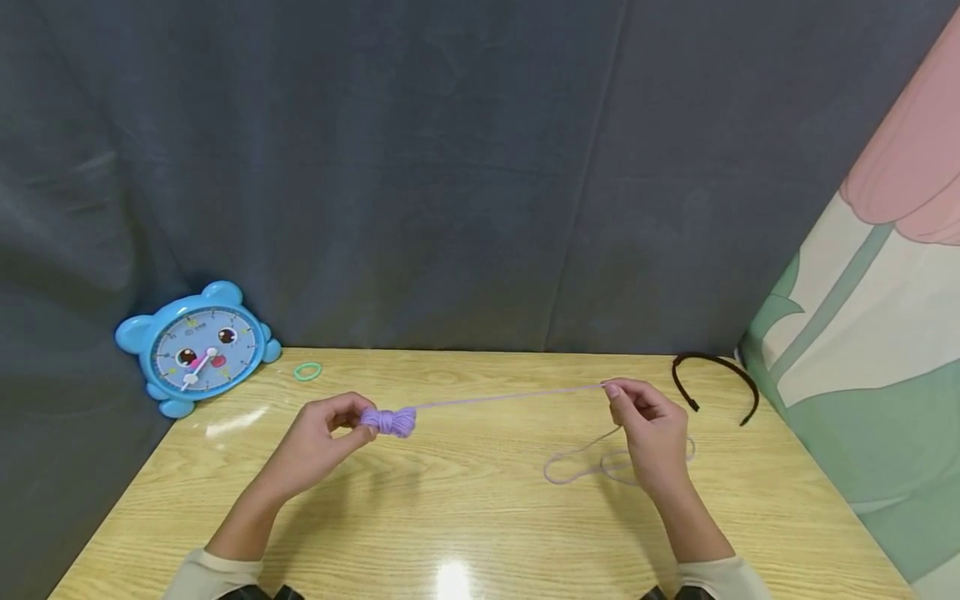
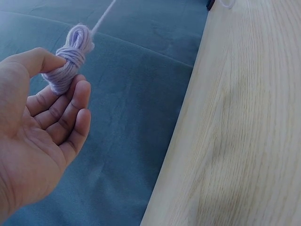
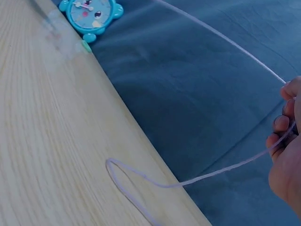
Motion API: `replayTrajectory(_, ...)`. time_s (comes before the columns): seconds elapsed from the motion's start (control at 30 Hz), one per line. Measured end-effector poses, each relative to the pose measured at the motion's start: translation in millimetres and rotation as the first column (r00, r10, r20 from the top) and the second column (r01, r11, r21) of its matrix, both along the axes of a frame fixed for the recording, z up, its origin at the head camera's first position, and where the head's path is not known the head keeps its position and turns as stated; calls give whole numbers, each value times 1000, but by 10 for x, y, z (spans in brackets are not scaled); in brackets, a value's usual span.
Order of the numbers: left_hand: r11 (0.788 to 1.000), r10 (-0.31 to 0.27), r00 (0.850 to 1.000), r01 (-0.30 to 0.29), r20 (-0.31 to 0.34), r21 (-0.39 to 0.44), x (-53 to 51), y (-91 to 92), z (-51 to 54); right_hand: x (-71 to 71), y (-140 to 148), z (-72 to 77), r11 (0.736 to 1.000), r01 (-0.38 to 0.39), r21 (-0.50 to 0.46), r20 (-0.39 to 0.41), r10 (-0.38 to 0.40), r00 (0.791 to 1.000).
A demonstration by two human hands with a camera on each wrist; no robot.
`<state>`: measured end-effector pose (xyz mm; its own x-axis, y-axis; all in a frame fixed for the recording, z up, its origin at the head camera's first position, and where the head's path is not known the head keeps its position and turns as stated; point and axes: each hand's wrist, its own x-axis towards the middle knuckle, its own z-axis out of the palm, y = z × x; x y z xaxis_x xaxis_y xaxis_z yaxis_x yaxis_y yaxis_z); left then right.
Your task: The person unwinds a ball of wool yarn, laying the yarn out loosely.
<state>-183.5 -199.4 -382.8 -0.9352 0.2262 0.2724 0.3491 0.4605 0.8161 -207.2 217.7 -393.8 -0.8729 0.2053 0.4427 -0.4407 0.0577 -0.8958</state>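
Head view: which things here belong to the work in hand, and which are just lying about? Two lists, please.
Part of the work:
small purple bundle of wound yarn, held by the left hand
thin purple yarn strand running from it, pinched by the right hand

Apparently just lying about:
round blue clock with ears and a cartoon face
small thin green ring
curved black headband

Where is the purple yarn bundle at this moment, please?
In the head view, the purple yarn bundle is left of centre, pinched by the left hand above the table.

Cream sleeves (image 1: 212,575) show beside small black parts (image 1: 246,593).
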Motion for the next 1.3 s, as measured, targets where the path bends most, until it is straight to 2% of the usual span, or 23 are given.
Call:
replayTrajectory(0.6,1000,1,1000,-1,-6,-6,2,-15,9,-36,196,96,992,38,-120,-78,-47,996)
replayTrajectory(1.0,1000,0,1000,0,-12,10,-3,-46,23,-90,323,161,956,121,-268,-51,-140,989)
replayTrajectory(1.3,1000,25,1000,-25,-12,-1,11,-65,42,-112,431,197,926,82,-368,-131,-139,982)
